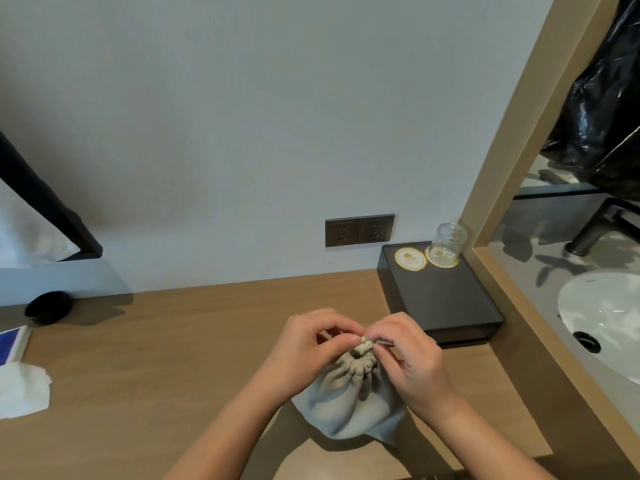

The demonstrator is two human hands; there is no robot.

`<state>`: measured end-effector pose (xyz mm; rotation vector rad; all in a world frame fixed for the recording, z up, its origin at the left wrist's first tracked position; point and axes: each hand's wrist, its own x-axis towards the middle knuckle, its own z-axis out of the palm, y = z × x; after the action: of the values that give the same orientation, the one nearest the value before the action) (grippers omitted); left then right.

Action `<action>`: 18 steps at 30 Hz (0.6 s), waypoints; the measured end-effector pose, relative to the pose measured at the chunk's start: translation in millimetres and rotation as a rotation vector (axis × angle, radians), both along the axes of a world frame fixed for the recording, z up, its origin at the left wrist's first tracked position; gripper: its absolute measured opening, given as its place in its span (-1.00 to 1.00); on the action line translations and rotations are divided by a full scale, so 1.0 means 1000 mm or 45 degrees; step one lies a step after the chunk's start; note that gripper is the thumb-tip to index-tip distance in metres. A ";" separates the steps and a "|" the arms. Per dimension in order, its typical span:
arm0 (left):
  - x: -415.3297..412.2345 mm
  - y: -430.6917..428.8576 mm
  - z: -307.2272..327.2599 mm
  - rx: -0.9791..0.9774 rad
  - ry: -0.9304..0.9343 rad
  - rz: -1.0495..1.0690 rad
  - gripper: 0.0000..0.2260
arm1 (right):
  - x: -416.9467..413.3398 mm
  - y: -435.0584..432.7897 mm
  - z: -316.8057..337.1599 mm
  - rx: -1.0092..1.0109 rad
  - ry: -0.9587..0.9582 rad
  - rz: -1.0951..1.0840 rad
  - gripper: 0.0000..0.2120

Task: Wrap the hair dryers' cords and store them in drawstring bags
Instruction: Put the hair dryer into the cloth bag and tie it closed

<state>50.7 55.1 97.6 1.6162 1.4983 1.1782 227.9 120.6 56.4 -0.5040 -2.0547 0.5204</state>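
Both hands pinch the gathered neck of the grey-beige cloth drawstring bag [346, 407]. The left hand [308, 344] holds it with thumb and curled fingers from one side, and the right hand [412, 362] nips the tuft of cloth at the very top from the other side. The neck is pulled tight into small folds. Whether a cord lies between the fingers cannot be told. Under the grip the bag sits rounded on the light brown wooden counter [173, 341], and its lower corners spread flat toward the person.

Just beyond the right hand lies a dark rectangular tray [446, 306]. At its far end a clear glass [447, 241] stands upside down on a round paper coaster, with a second round coaster [410, 259] beside it. Behind the grip, on the pale wall, there is a dark double socket [359, 230]. Further right of the tray is a white basin [609, 317] with a dark tap [594, 233]. Far left of the grip a crumpled white tissue [24, 389] lies on the counter.
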 end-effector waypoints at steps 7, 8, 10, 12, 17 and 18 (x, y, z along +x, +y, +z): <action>0.002 0.003 0.004 -0.055 0.051 0.093 -0.80 | 0.000 0.003 -0.002 -0.008 0.030 -0.024 -0.95; 0.002 0.002 0.004 -0.043 0.051 0.091 -0.80 | 0.000 0.003 -0.002 -0.003 0.033 -0.020 -0.94; 0.002 0.002 0.004 -0.012 0.057 0.077 -0.82 | -0.001 0.005 -0.003 0.004 0.040 0.002 -0.94; 0.003 0.002 0.003 0.011 0.069 0.065 -0.85 | -0.001 0.005 -0.004 0.002 0.054 0.022 -0.92; 0.004 0.003 0.001 0.048 0.100 0.057 -0.86 | 0.001 0.007 -0.006 0.001 0.060 0.038 -0.93; 0.004 0.003 0.001 0.055 0.101 0.052 -0.85 | 0.002 0.007 -0.006 0.005 0.057 0.039 -0.93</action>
<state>54.9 57.6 98.2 1.6860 1.5723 1.1893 229.5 128.1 50.2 -0.4552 -2.0230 0.5414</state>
